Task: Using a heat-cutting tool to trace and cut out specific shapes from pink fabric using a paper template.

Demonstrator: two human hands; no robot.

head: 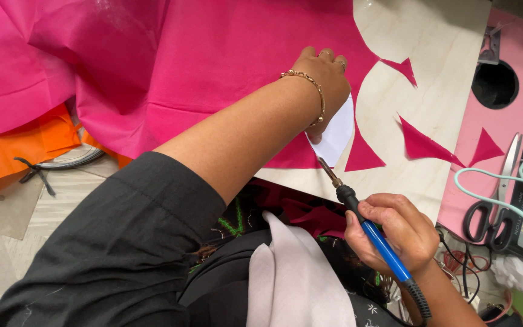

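The right hand [394, 233] grips a blue-handled soldering iron [364, 227], fingers closed around it; the left hand [325, 79] presses a white paper template [337, 136] onto bright pink fabric [213, 60], fingers flat, on the pale wooden table [431, 60].

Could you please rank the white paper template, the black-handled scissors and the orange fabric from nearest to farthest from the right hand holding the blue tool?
From the right hand:
1. White paper template, just up-left, under the left hand on the pink fabric.
2. Black-handled scissors, to the right on the pink table.
3. Orange fabric, far left.
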